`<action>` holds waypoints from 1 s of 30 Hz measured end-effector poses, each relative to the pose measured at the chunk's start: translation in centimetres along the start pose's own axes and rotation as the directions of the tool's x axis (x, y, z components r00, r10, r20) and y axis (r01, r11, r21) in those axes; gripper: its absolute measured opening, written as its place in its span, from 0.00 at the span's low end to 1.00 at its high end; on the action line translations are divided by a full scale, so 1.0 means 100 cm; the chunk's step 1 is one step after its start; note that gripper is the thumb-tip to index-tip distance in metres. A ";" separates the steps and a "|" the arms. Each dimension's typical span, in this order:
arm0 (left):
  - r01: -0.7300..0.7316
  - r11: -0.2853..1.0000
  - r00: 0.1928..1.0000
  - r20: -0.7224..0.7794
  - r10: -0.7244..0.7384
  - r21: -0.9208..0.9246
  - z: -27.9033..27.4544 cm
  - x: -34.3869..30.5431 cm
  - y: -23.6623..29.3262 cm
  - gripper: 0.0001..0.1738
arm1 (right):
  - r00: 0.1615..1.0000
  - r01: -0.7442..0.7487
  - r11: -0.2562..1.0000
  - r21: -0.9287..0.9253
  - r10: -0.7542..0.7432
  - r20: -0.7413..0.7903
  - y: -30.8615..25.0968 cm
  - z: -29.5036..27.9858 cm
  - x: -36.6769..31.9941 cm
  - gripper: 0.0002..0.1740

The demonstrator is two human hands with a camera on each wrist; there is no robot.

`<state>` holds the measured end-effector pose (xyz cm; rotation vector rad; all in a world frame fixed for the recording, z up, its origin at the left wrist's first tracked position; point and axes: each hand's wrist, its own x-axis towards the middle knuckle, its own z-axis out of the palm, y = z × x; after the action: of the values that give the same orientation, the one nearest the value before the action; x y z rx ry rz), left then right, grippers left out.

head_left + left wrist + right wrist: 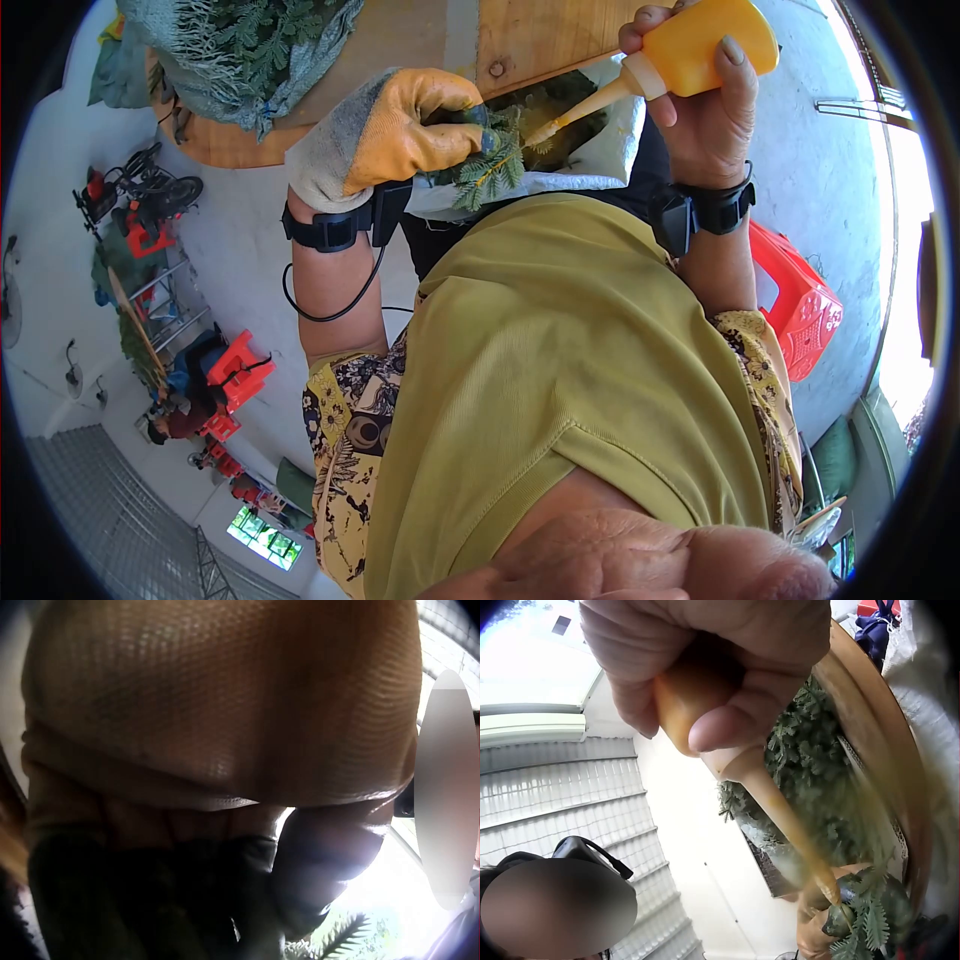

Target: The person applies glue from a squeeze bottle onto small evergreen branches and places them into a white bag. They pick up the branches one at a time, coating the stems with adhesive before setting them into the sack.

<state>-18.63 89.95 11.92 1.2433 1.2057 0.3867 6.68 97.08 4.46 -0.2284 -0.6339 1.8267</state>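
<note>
My left hand (415,125), in an orange-and-grey work glove with dark fingertips, pinches a green fir-like sprig (490,178) over my lap. In my right hand (735,125), bare, is a yellow squeeze bottle (705,45), tilted with its long nozzle (590,105) slanting down to the left. The nozzle tip is right at the sprig's stem, close to the gloved fingertips, as the right wrist view also shows for the sprig (870,926). The glove's palm (225,705) fills most of the left wrist view and hides the grip there.
A white bag (615,165) with brownish contents lies open on my lap, under the sprig. Beyond it stands a wooden table (400,50), bearing a sack (340,35) of green sprigs (265,40). A red plastic stool (805,310) is at my right; a motorcycle (155,195) stands farther left.
</note>
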 end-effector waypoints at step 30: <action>-0.018 1.000 1.000 0.023 0.017 0.010 -0.001 -0.004 -0.021 0.07 | 0.998 -0.063 0.994 -0.091 0.061 -0.023 -0.008 -0.011 0.004 0.22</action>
<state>-19.67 88.93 10.32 1.2650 1.1797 0.3786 7.67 97.97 4.05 -0.3302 -0.7038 1.8546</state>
